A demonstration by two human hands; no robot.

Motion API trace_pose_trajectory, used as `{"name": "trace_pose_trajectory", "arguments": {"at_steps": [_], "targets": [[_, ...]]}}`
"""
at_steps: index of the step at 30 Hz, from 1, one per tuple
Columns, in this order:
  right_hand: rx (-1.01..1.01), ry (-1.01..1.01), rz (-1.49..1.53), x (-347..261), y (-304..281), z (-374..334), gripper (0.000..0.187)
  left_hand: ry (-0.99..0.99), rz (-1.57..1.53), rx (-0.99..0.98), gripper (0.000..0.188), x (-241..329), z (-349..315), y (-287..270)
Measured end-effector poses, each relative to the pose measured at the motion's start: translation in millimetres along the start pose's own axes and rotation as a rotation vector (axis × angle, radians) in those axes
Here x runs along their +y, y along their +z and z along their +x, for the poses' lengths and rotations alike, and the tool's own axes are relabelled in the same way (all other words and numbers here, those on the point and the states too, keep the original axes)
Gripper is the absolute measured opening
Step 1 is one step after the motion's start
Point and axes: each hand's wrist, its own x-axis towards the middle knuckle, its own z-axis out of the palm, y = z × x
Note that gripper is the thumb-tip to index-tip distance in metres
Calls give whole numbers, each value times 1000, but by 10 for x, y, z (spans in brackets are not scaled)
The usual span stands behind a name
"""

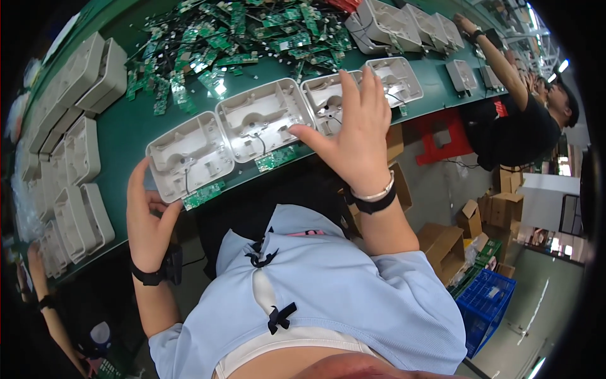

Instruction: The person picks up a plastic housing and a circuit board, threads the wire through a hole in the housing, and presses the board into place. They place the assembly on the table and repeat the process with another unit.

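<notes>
Green workbench [123, 151] curves across the head view, a heap of green circuit boards with black wires [240, 38] at its far side, stacked off-white plastic housings [79, 82] to the left. Row of four open off-white rectangular plastic housings sits near the front edge: leftmost housing [189, 151], second housing [262, 114], third housing [322, 101], fourth housing [404, 79]. Small green circuit board [203, 195] lies at the lower edge of the leftmost one, wire leading inside; another green board [276, 159] likewise by the second. Left hand [146, 234] half-open at the leftmost housing's lower-left corner, fingers along the end wall, thumb near the board; cannot tell if it grips or just touches. Right hand [358, 142] wide open, fingers spread over the third housing, thumb at the second's right edge, nothing grasped; contact unclear. Black wristband on each wrist. Right side: co-worker in black shirt [521, 126] by the bench, brown cardboard boxes [442, 249] and blue plastic crate [485, 303] below.
</notes>
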Motion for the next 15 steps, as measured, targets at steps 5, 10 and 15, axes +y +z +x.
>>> {"name": "trace_pose_trajectory", "arguments": {"at_steps": [5, 10, 15], "targets": [[-204, 127, -167, 195, 56, 140, 107, 14, -26, -15, 87, -23, 21, 81], [-267, 146, -77, 386, -13, 221, 111, 82, -81, -51, 85, 30, 25, 99], [-257, 186, -101, 536, -109, 186, 112, 106, -130, -116, 77, 133, 39, 152]]}}
